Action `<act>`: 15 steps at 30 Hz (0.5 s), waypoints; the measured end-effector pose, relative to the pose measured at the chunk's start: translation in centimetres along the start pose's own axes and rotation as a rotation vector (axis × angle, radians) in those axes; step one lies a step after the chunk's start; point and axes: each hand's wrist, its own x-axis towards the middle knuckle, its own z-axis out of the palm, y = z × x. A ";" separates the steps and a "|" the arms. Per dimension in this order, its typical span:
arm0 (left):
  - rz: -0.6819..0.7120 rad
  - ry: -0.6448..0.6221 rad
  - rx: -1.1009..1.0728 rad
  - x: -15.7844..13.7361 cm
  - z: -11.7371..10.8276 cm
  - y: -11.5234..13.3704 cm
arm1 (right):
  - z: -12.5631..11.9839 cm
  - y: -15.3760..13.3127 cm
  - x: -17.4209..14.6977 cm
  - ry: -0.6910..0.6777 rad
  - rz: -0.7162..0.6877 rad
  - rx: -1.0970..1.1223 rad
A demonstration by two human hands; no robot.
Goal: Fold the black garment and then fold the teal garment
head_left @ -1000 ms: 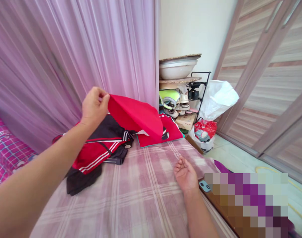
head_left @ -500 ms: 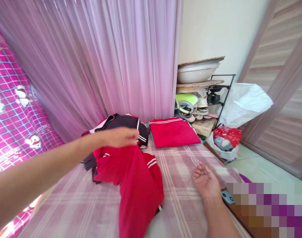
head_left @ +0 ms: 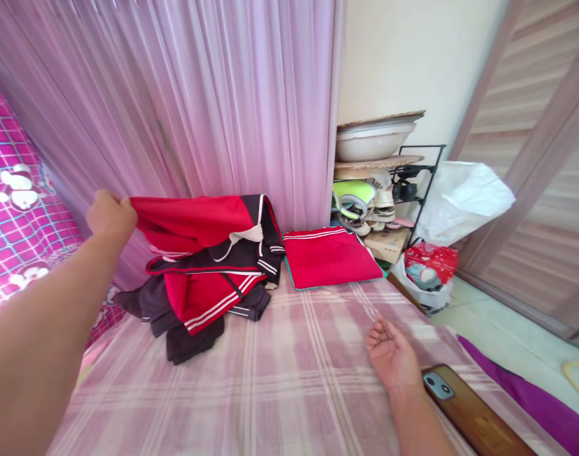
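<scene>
One red-and-black garment [head_left: 194,218] | end seemingly pinched by left fingers [head_left: 127,208] | extends rightward

The garment [head_left: 189,218], red with a black section edged in white piping, spreads left of the frame's centre, loose and creased. Its red end is raised toward the left, pinched in the left hand [head_left: 111,215]; a pale patch shows by the black section.

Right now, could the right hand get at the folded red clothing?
Likely yes: the right hand looks empty, and only plaid sheet shows between it and the folded red clothing.
</scene>
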 end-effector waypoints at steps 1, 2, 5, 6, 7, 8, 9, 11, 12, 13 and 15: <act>-0.006 -0.033 0.044 -1.1 1.2 -0.2 | 0.0 0.1 0.0 0.001 -0.005 0.000; 0.001 -0.085 0.083 -2.1 2.4 -0.4 | 0.0 0.2 0.0 0.001 -0.009 -0.003; 0.189 -0.296 0.280 -5.5 6.1 -0.1 | 0.0 0.3 0.0 -0.002 -0.014 -0.026; 0.321 -0.347 0.368 -6.7 7.2 0.5 | 0.0 0.3 0.0 0.001 -0.011 -0.030; 0.426 -0.371 0.400 -8.1 8.2 1.5 | 0.0 0.4 0.0 0.004 -0.007 -0.030; 0.500 -0.378 0.408 -9.6 9.2 2.8 | 0.1 0.4 -0.1 0.006 -0.004 -0.027; 0.603 -0.358 0.420 -11.3 10.0 4.4 | 0.1 0.4 -0.1 0.008 -0.004 -0.022; 0.814 -0.377 0.345 -15.0 11.4 8.3 | 0.2 0.4 -0.2 0.013 -0.001 -0.014; 0.884 -0.424 0.280 -16.9 12.1 10.3 | 0.2 0.4 -0.2 0.016 0.000 -0.011; 0.919 -0.490 0.210 -18.8 12.9 12.3 | 0.2 0.4 -0.2 0.018 0.001 -0.012; 0.936 -0.629 0.125 -22.3 14.7 15.8 | 0.2 0.5 -0.2 0.014 -0.004 -0.021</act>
